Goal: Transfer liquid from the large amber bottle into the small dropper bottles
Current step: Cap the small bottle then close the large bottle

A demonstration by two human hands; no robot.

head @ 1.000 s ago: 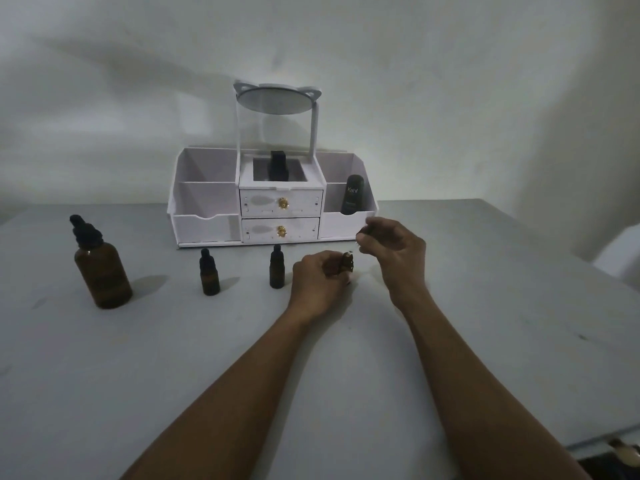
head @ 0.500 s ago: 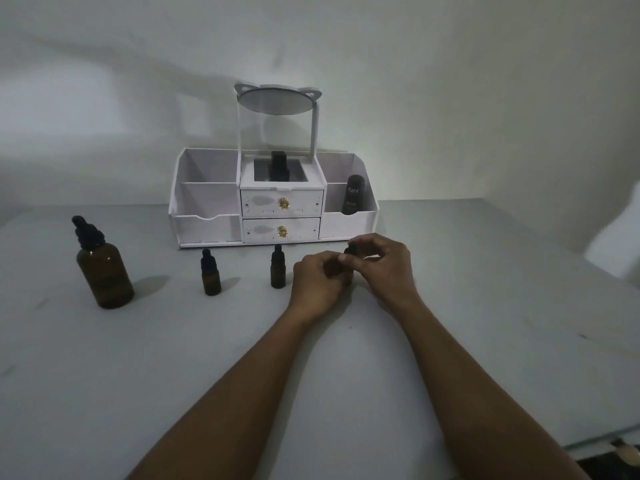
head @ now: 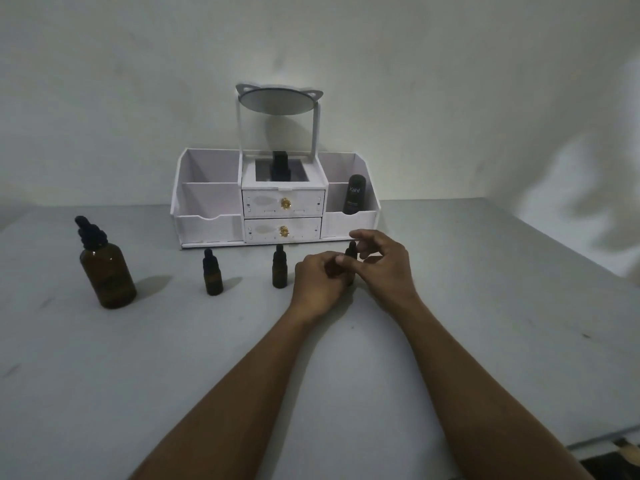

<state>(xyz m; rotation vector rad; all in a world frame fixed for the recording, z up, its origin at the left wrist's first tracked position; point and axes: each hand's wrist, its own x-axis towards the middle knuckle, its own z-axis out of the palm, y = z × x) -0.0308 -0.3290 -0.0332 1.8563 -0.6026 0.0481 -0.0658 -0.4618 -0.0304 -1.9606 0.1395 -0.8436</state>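
Note:
The large amber bottle [head: 107,271] with a black dropper cap stands upright at the left of the grey table [head: 485,306]. Two small amber dropper bottles [head: 212,272] [head: 279,267] stand capped in a row in front of the organizer. My left hand [head: 320,284] is wrapped around a third small dropper bottle [head: 350,252], hiding its body; only its black cap shows. My right hand [head: 382,263] touches that cap with thumb and forefinger, its other fingers spread above.
A white desk organizer [head: 277,199] with two drawers, side bins and a round mirror stands against the wall. A black tube [head: 354,194] leans in its right bin, and a dark bottle [head: 280,166] sits in the middle tray. The table edge runs along the right.
My right hand came down from above the small bottle and set the black cap onto it. My left hand has kept hold of the bottle throughout.

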